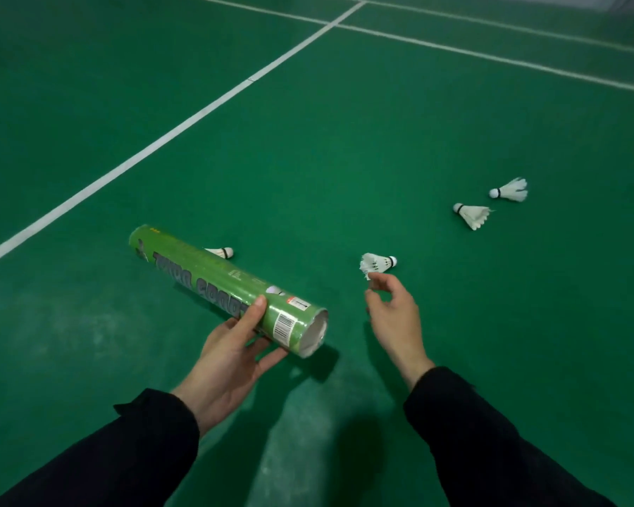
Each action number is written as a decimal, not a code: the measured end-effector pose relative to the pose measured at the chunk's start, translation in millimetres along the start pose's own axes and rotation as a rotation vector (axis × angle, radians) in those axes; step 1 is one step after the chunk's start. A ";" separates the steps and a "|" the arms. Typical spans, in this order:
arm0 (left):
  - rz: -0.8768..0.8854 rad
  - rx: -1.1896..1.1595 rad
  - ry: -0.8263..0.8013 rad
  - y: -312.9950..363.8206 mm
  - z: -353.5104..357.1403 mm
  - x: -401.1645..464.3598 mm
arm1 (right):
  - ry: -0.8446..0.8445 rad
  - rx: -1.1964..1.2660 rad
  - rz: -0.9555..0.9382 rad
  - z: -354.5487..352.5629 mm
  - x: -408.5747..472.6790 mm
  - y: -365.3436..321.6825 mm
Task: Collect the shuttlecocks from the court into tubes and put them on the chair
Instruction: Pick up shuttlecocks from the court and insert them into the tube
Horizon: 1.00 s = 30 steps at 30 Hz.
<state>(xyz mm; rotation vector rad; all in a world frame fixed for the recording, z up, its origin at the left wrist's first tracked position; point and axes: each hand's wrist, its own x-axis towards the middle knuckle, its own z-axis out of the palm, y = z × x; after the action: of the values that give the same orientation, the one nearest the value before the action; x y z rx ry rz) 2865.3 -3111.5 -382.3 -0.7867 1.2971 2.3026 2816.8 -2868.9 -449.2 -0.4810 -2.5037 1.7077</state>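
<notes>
Four white feathered shuttlecocks lie on the green court floor in your head view: one (378, 264) just past your right hand (394, 316), one (222, 252) half hidden behind the tube, two (471, 215) (511, 190) farther right. Your right fingers hang loosely spread, holding nothing, likely reaching for the nearest. Your left hand (231, 354) grips the green cardboard tube (220, 287), open end toward you, probably ready for loading; no chair shows.

A green cardboard tube (220, 287), open-ended, held tilted above the court (308, 140); four white shuttlecocks (377, 264) lie scattered on it.
</notes>
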 end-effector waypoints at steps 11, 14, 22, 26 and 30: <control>-0.015 0.138 0.054 1.8 56.0 35.3 | -0.174 -0.978 -0.213 23.1 106.3 39.8; -0.019 0.160 0.062 6.5 50.6 40.7 | -0.125 -1.053 -0.185 14.5 122.2 48.7; -0.029 0.124 -0.017 6.0 50.1 50.4 | 0.162 0.391 0.077 -33.1 29.7 1.2; -0.038 0.035 -0.063 -1.3 52.0 43.8 | 0.008 0.390 -0.084 -29.8 -43.8 -26.9; -0.059 -0.015 -0.096 -8.2 43.9 23.8 | 0.058 0.029 -0.345 0.1 -73.6 -37.2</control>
<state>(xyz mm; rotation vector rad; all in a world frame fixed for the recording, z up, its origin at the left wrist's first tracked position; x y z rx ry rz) 2839.2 -3068.1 -384.4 -0.7006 1.2003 2.2774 2878.6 -2903.1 -406.6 -0.0846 -2.3489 1.5695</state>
